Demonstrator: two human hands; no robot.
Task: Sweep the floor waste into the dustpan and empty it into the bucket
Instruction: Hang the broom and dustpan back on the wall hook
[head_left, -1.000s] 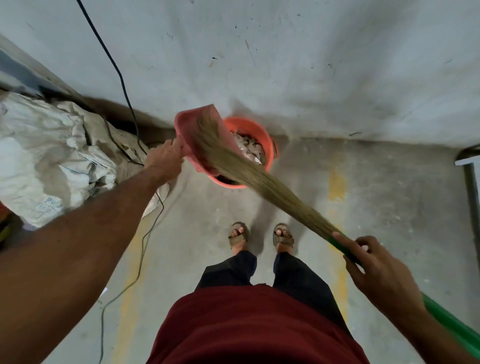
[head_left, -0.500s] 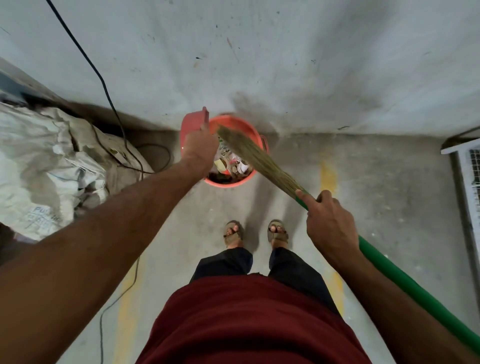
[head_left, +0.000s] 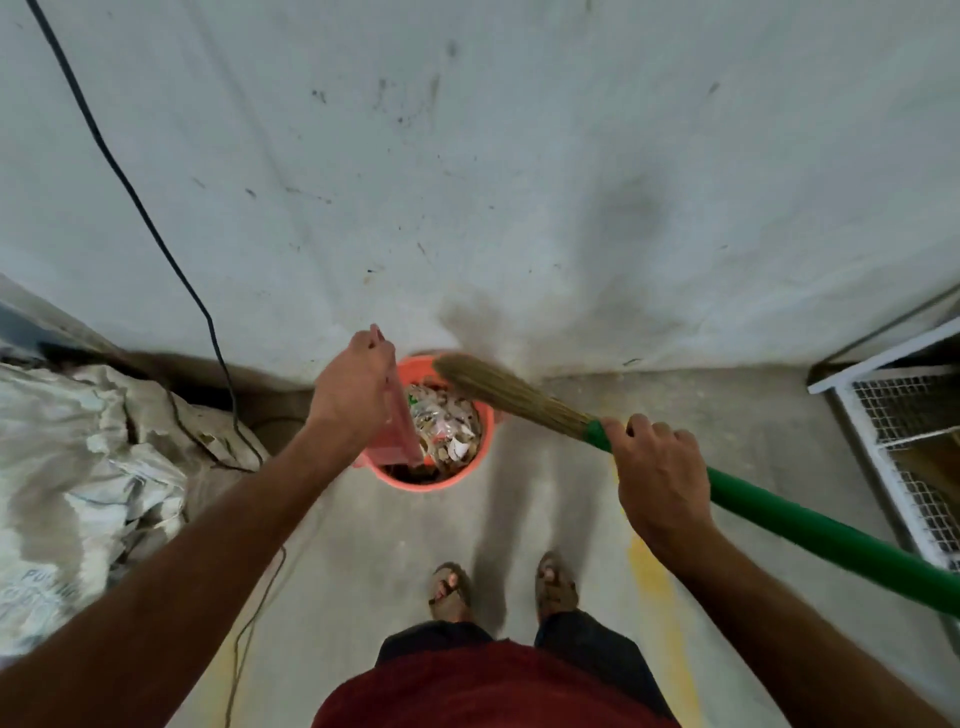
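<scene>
Dustpan (head_left: 400, 421), apparently tipped, over bucket (head_left: 470, 470)

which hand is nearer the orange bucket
Left. The left hand holds the pink dustpan right over the orange bucket at its left rim; the right hand grips the broom handle off to its right.

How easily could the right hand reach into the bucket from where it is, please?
Probably not readily: the right hand grips the broom, whose bristles cross the bucket rim.
</scene>
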